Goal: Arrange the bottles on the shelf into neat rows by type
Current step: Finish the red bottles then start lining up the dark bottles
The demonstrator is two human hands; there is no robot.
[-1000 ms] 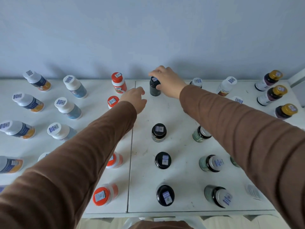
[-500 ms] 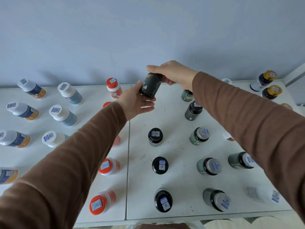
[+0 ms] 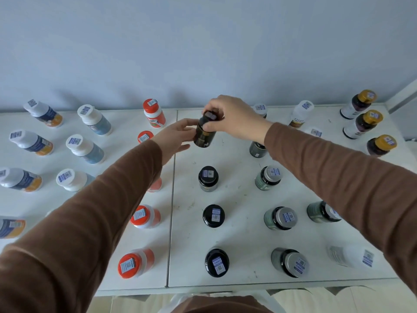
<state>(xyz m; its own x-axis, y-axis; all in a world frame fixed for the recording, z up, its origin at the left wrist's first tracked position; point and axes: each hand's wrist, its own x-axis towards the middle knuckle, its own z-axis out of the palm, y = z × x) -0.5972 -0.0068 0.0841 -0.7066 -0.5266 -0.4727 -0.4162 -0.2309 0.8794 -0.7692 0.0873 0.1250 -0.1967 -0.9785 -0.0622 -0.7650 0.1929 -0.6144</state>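
A dark bottle with a black cap (image 3: 205, 134) is held just above the white shelf (image 3: 239, 249), near its back middle. My right hand (image 3: 234, 118) grips it from above around the cap. My left hand (image 3: 173, 138) touches its side with the fingers spread. Directly below it, three black-capped bottles (image 3: 213, 216) stand in a column toward the front. Silver-capped dark bottles (image 3: 280, 218) form a column to the right. Red-capped bottles (image 3: 144, 216) line up to the left, partly hidden by my left sleeve.
White-capped bottles with blue labels (image 3: 84, 149) and blue-orange labels (image 3: 30, 143) fill the left side. Gold-capped bottles (image 3: 363, 124) stand at the back right, white bottles (image 3: 300, 114) beside them. One white bottle (image 3: 352, 256) lies at the front right. A grey wall backs the shelf.
My right hand lifted the black-capped bottle off the back of the shelf, tilted it against my left hand, and has now brought it upright and lower, at the head of the black-cap column.
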